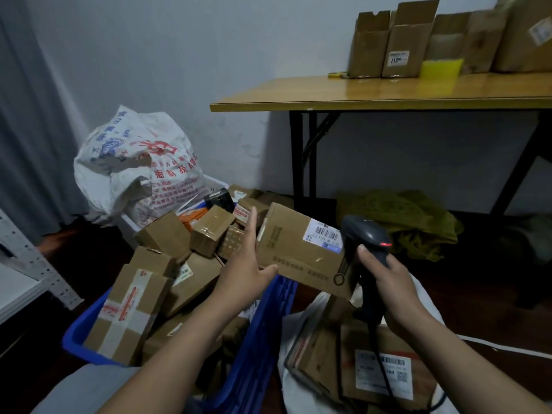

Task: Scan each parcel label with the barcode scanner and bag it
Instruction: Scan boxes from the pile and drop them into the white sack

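Each grip clamped — left hand [242, 265] on the parcel [294, 252], right hand [388, 276] on the scanner [366, 230].

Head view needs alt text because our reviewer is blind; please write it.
The left hand holds a cardboard parcel while the right hand aims a barcode scanner at its label, by a blue crate of boxes.

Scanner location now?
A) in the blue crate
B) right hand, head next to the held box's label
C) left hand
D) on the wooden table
B: the right hand grips the scanner, its head beside the label on the box that the left hand holds.
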